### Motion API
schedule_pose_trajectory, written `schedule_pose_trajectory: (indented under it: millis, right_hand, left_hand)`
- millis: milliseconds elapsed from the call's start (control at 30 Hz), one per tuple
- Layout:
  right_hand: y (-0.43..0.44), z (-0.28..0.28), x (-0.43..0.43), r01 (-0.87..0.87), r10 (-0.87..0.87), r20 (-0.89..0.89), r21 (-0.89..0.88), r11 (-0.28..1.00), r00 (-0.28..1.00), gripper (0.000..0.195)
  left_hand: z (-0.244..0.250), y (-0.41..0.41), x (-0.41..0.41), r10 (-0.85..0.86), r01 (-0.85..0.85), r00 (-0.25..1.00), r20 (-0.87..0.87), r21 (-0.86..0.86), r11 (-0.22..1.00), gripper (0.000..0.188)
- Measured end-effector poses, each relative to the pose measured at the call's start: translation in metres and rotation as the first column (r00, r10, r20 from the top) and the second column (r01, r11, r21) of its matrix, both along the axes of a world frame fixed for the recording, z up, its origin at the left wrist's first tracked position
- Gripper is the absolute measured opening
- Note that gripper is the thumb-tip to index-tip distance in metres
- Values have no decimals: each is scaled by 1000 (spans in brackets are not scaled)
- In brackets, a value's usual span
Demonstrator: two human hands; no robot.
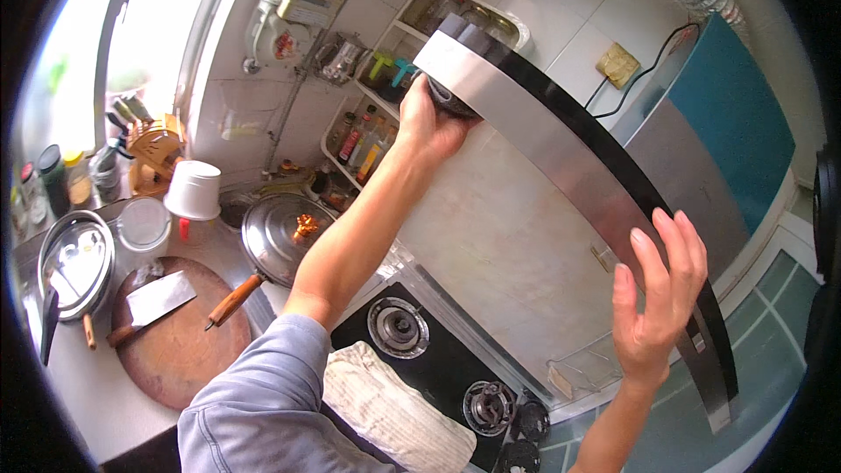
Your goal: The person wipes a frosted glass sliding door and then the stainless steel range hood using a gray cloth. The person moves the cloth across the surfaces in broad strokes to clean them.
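A range hood with a curved steel front and a black edge spans the upper right of the head view. My left hand is raised to its left end, fingers curled around a dark grey, cup-like part beneath the hood. Whether that part is loose or attached cannot be told, and some of my fingers are hidden behind it. Nothing is in my right hand, held up with fingers apart in front of the hood's right half. Whether its fingertips touch the steel is unclear.
Below lies a black gas hob with a folded cream towel over its front. Leftward are a lidded pan, its wooden handle jutting out, and a cleaver on a round chopping board. Wall shelves hold jars and bottles.
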State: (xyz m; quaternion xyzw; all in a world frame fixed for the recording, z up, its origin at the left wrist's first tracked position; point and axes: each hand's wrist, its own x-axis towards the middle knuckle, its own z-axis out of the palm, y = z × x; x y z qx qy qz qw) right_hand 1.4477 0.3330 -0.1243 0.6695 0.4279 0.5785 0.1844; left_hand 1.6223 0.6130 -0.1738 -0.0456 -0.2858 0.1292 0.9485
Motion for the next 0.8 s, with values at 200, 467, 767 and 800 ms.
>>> schedule_pose_trajectory:
  millis: [200,467,767,800]
  right_hand:
    - [-66,3,-28,-22,28,-56,111,994,998,33]
    - [-108,-17,-23,-31,56,-137,177,984,989,29]
    - [-98,-3,-35,58,-40,-123,142,988,992,27]
    - [-91,2,-35,57,-42,-111,139,989,993,26]
  left_hand:
    - [-1,-50,-27,316,-318,948,-35,-126,940,36]
    - [-3,-132,-58,689,-670,707,-156,163,724,52]
    - [0,-70,-31,960,-751,-280,-17,627,-207,52]
    - [-8,-70,-26,917,-704,-389,86,614,-356,49]
